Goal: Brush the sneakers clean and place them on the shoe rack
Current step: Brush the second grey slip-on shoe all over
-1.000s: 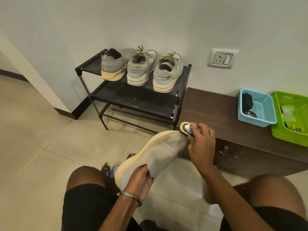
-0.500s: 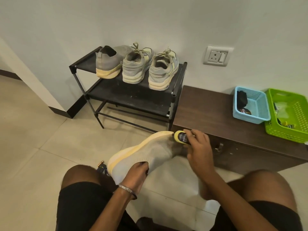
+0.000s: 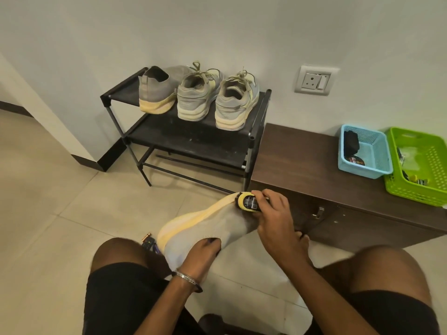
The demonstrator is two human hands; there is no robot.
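Three sneakers already sit heels-out in a row on the top shelf of the black shoe rack. The fourth, a grey sneaker with a yellow sole, is held over the floor between the knees: left hand has its fingers tucked into the opening, gripping the heel end, and right hand has its fingers curled around a yellow brush pressed on the toe. Blue basket and green basket sit at the counter's far right end.
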